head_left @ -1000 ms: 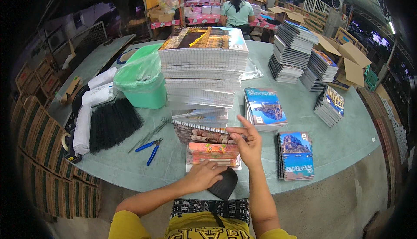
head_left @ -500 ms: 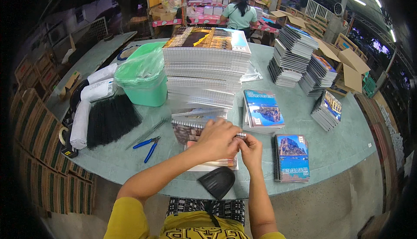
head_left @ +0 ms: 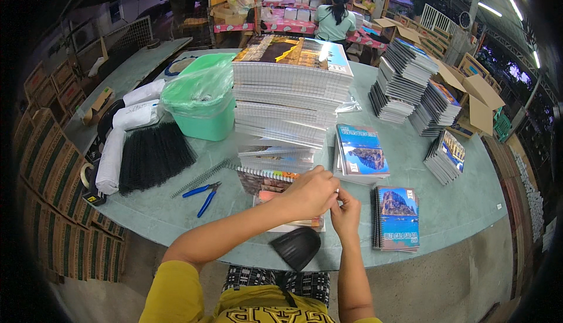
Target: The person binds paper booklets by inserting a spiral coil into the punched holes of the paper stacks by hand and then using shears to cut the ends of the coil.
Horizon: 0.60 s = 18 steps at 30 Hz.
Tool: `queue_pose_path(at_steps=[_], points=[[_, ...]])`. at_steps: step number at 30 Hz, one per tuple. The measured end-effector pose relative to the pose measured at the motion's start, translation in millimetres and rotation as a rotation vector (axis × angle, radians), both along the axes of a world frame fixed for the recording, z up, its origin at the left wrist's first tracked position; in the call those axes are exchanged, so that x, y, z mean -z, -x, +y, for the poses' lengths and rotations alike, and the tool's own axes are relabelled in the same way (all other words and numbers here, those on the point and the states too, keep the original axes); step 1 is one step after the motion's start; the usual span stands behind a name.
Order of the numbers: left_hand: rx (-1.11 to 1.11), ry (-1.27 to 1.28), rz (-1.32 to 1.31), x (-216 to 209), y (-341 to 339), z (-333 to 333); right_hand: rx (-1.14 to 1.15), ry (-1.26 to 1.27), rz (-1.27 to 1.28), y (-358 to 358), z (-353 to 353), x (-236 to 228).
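A spiral-bound notebook [head_left: 258,181] with a dark brown printed cover leans at the foot of a tall stack of pages [head_left: 290,82], its coil along the top edge. My left hand [head_left: 312,193] is closed over the right end of that coil, its fingertips mostly hidden. Against it, my right hand [head_left: 346,210] pinches at the coil's end; what lies between its fingertips is too small to make out. Below the notebook, a black curved pad [head_left: 296,248] lies at the table's near edge. Blue-handled cutters [head_left: 202,197] and a loose dark coil [head_left: 202,177] rest to the left.
Finished notebooks [head_left: 397,217] lie to the right, with another blue-covered pile [head_left: 362,151] behind. Taller notebook stacks [head_left: 399,82] stand farther back. At left are a green bin [head_left: 205,120] with a plastic liner and a bundle of black coils [head_left: 153,159]. A person [head_left: 335,21] sits at a far table.
My hands have drawn together at the coil's right end, covering the stretch that showed between them. The whole scene sits slightly farther right as my head turned a little.
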State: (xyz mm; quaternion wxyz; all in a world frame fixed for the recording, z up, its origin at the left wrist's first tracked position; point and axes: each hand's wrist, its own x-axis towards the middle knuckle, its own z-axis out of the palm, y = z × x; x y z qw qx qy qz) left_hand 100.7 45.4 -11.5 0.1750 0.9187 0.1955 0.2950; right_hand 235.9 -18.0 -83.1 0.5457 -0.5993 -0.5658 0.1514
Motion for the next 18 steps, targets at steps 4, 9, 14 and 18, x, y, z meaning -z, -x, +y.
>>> queue_pose_path(at_steps=[4,9,14,18], points=[[-0.013,0.0,-0.01,7.8,-4.3,4.0,0.01,0.039,0.008,0.4,1.7,-0.4],[-0.011,0.061,-0.006,-4.7,-0.2,10.0,0.089,0.112,-0.159,5.1,1.3,-4.7],[-0.103,-0.175,-0.26,-32.8,57.0,4.5,0.033,-0.03,-0.071,-4.5,17.5,-30.4],[-0.432,0.429,0.051,-24.7,175.7,11.6,-0.055,-0.048,-0.556,5.0,34.9,-71.9]])
